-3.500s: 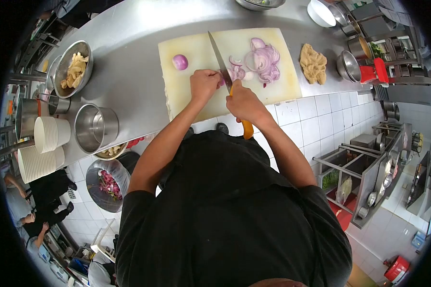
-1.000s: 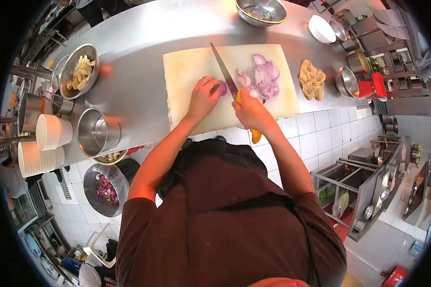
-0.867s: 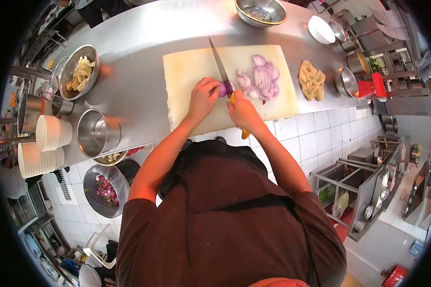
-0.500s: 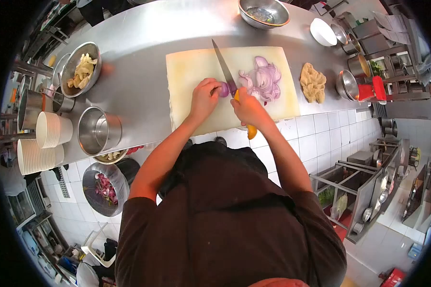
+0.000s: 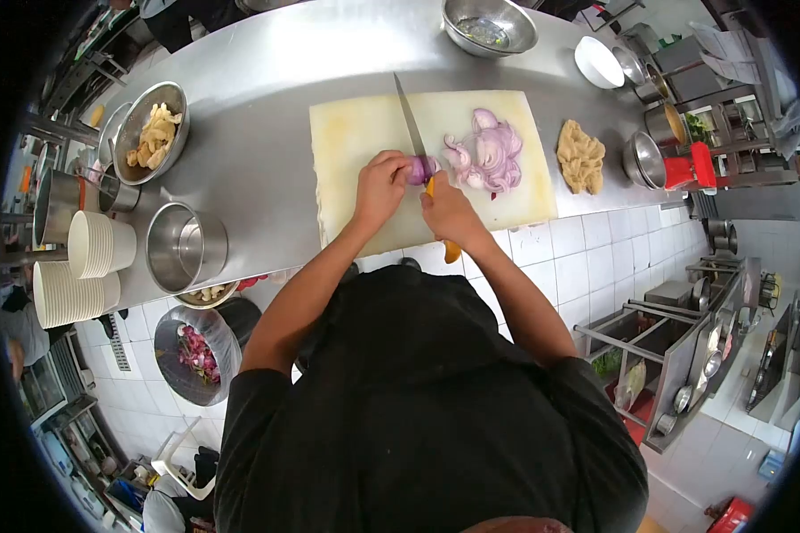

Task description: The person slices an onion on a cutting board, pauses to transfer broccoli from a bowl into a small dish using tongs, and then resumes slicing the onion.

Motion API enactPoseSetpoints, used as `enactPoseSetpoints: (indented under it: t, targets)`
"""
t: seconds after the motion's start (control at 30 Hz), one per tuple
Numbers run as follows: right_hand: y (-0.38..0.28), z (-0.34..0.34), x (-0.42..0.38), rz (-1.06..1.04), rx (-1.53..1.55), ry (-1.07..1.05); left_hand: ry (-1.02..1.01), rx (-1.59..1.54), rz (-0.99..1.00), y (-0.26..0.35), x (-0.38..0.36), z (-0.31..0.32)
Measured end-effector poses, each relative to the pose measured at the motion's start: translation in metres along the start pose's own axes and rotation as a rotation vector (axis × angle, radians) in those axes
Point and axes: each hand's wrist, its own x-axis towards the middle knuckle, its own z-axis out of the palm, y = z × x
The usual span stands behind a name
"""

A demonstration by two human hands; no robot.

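Observation:
My right hand (image 5: 447, 210) is closed around the yellow handle of a long kitchen knife (image 5: 409, 111), its tip pointing to the far side of the board. The blade stands across a piece of red onion (image 5: 417, 171). My left hand (image 5: 383, 186) holds that onion from the left, fingers bent over its side. Both hands are over a pale cutting board (image 5: 356, 129). A heap of sliced red onion (image 5: 494, 153) lies on the board to the right of the knife.
A crumpled tan cloth (image 5: 580, 157) lies right of the board. Left stand a steel pot (image 5: 185, 253), a bowl of pale yellow pieces (image 5: 176, 99) and stacked paper tubs (image 5: 102, 247). A steel bowl (image 5: 516, 40) sits at the back. Below, a lined bin (image 5: 173, 360) holds onion scraps.
The knife and my right hand have shifted slightly left, and the blade is now over the onion instead of at its right side. My left hand stays nearly in place.

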Motion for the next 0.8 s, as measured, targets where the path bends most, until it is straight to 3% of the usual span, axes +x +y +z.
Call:
enactPoseSetpoints:
  t: [0.2, 0.3, 0.4, 0.53, 0.73, 0.8]
  targets:
    - [-0.053, -0.053, -0.029, 0.141, 0.172, -0.157, 0.006, 0.001, -0.007, 0.005, 0.001, -0.002]
    - [-0.016, -0.002, -0.006, -0.009, -0.062, 0.040, 0.010, -0.019, -0.010, 0.000, 0.000, 0.001]
    - [-0.024, -0.038, -0.013, 0.082, 0.157, -0.123, 0.009, -0.010, -0.010, -0.003, -0.004, 0.001]
    - [-0.064, -0.071, -0.031, 0.134, 0.113, -0.180, 0.027, 0.000, 0.075, -0.003, 0.000, 0.000]
    - [-0.049, -0.042, -0.027, 0.139, 0.122, -0.155, -0.011, -0.005, -0.007, 0.003, 0.000, -0.004]
    - [-0.010, 0.001, -0.009, 0.025, 0.014, -0.009, 0.009, -0.006, -0.014, 0.000, -0.004, -0.001]
